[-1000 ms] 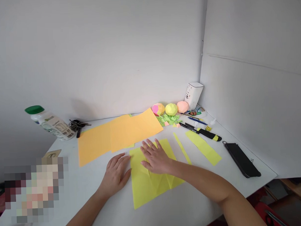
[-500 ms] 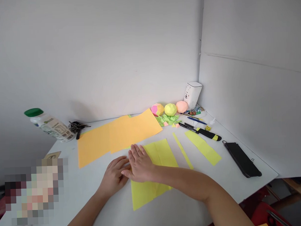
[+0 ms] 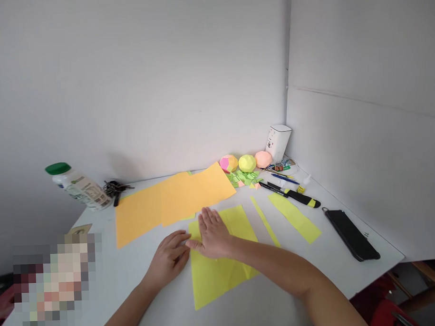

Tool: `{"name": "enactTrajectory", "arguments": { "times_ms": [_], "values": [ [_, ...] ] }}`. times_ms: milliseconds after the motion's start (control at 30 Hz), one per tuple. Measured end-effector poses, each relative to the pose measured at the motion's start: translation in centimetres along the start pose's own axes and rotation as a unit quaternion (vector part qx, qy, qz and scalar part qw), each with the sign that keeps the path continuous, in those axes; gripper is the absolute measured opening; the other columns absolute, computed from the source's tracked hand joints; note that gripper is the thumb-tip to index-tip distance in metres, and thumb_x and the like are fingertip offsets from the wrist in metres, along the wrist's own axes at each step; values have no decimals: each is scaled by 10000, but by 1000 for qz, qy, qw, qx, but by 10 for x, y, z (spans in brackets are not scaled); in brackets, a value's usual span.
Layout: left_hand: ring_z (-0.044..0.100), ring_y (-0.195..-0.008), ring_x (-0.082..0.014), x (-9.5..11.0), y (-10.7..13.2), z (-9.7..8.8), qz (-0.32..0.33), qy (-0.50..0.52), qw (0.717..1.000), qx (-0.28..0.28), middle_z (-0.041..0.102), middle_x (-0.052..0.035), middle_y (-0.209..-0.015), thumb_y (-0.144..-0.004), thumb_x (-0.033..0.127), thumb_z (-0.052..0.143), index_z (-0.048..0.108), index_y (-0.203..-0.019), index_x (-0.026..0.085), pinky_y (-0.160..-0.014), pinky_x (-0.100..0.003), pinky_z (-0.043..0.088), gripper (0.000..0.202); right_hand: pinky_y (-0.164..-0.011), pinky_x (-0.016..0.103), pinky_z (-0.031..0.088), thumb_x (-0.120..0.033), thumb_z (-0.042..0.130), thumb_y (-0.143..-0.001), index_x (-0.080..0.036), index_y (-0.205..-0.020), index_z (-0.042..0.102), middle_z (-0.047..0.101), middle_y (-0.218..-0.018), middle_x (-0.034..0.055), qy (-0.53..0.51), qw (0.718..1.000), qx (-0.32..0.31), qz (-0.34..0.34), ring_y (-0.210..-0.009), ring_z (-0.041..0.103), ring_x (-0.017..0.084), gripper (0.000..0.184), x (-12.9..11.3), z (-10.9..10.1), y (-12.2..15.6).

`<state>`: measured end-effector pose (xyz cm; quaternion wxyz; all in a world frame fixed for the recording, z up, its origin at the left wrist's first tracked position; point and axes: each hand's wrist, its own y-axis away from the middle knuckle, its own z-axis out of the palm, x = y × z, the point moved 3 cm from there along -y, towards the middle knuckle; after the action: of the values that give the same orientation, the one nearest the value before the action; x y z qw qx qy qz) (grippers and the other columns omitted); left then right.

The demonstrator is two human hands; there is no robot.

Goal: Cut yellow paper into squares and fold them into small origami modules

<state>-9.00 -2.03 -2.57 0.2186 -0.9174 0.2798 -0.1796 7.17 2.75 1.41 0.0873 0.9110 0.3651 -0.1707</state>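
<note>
A yellow paper sheet [image 3: 221,272] with fold creases lies on the white table [image 3: 314,269] in front of me. My right hand [image 3: 212,233] lies flat on its upper left part, fingers stretched out together and pointing away from me. My left hand [image 3: 169,259] rests on the table at the sheet's left edge, fingers loosely spread, their tips touching the edge beside my right thumb. Neither hand grips anything.
Orange sheets [image 3: 172,200] lie behind the yellow one. Two yellow strips [image 3: 294,217], pens and a cutter [image 3: 297,196], a black phone [image 3: 350,234], three paper balls [image 3: 246,163], green scraps, a white container [image 3: 278,143], keys [image 3: 114,189] and a lying bottle [image 3: 79,187] surround it.
My right hand slid left across the yellow sheet from its middle to the left edge, then slightly back right. The left hand stayed by the sheet's left edge.
</note>
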Motion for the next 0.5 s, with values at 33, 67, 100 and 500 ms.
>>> {"name": "enactTrajectory", "arguments": {
  "times_ms": [33, 67, 100, 500],
  "values": [
    [575, -1065, -256, 0, 0, 0, 2, 1, 1000, 3, 669, -73, -1042, -849, 201, 482, 710, -918, 229, -871, -424, 506, 240, -1141, 451, -8, -660, 156, -881, 65, -1426, 147, 33, -1502, 233, 6, 1000, 14, 9, -1400, -41, 298, 907, 6, -5, 3],
    [576, -1062, -256, 0, 0, 0, 4, 2, 1000, 6, 668, -75, -1043, -849, 197, 484, 706, -928, 226, -866, -427, 508, 237, -1140, 451, -15, -660, 153, -882, 63, -1427, 143, 27, -1503, 230, 12, 1000, 23, 17, -1400, -47, 295, 905, 12, -8, 7],
    [577, -1057, -257, 1, 0, -1, 4, 4, 1000, 10, 669, -77, -1038, -849, 196, 488, 703, -940, 225, -859, -430, 510, 235, -1139, 452, -23, -659, 149, -882, 61, -1428, 140, 19, -1504, 227, 17, 999, 26, 24, -1401, -54, 292, 904, 18, -8, 11],
    [587, -1036, -259, 0, 0, -3, 6, 13, 1000, 22, 677, -74, -1021, -835, 199, 524, 698, -943, 222, -833, -423, 515, 206, -1138, 447, -11, -641, 80, -893, 2, -1447, 146, 22, -1521, 165, 44, 997, 34, 45, -1408, -37, 262, 851, 57, -20, 27]
  ]
}}
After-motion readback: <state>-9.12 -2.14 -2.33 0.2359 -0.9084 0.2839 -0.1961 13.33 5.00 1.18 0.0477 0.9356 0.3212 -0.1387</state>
